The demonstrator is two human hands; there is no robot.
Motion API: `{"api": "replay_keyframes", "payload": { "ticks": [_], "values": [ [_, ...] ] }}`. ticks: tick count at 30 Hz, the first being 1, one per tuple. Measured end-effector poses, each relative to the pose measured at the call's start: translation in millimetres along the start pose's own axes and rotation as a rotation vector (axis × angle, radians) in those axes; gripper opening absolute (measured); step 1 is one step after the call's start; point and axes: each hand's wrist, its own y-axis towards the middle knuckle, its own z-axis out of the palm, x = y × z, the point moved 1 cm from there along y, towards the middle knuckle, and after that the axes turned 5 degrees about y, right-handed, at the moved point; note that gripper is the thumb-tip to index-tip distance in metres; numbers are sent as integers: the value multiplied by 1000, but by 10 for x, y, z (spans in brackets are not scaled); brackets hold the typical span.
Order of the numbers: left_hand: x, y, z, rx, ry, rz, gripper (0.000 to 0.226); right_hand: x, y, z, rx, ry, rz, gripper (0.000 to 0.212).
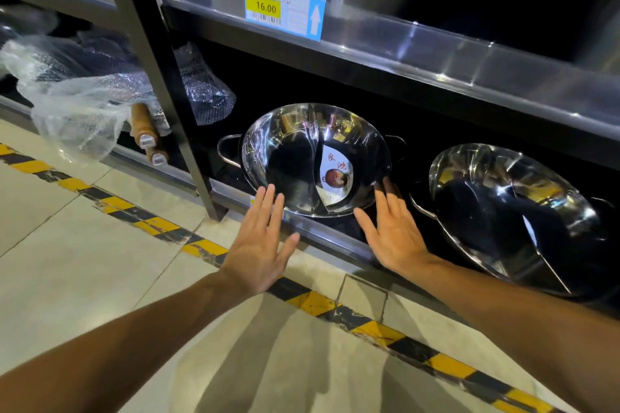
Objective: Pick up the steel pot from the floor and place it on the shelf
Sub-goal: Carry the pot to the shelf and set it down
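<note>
1. Steel pot [315, 157] sits on the bottom shelf [335, 238], tilted up so its open mouth faces the camera. Divider runs down its middle; a paper label lies inside at about 4 o'clock.
2. Loop handles project at the pot's 9 and 3 o'clock.
3. Left hand [260, 245] is at the pot's 7 o'clock, palm down, fingers [268, 201] spread apart and holding nothing; fingertips reach the lower rim, contact cannot be told.
4. Right hand [392, 231] is at the pot's 5 o'clock, fingers apart, empty, tips near the rim.
5. Second pot [510, 214] leans on the same shelf at 3 o'clock of the first, apart from it.
6. Price tag [285, 8] reading 16.00 hangs on the shelf edge above, at 12 o'clock.
7. Yellow-black floor tape [335, 305] runs along the shelf front.
</note>
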Motion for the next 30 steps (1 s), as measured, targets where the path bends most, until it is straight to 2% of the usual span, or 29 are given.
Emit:
{"api": "replay_keyframes", "payload": {
  "ticks": [4, 7, 11, 14, 17, 24, 30],
  "values": [
    [193, 205, 71, 85, 24, 29, 75, -65, 184, -28, 99, -71, 31, 82],
    [360, 457, 16, 127, 155, -12, 81, -32, 330, -55, 200, -90, 9, 83],
    [438, 623, -58, 150, 234, -107, 79, 45, 277, -38, 189, -157, -64, 80],
    [389, 504, -29, 48, 288, 57, 74, 47, 232, -47, 202, -178, -94, 81],
    [328, 384, 74, 56, 342, 136, 72, 10, 228, -96, 221, -203, -134, 79],
    [387, 571, -9, 92, 444, 70, 73, 145, 324, -104, 297, -134, -95, 78],
    [368, 677, -120, 189, 482, -23, 72, 314, 458, -138, 380, -123, -43, 81]
  ]
}}
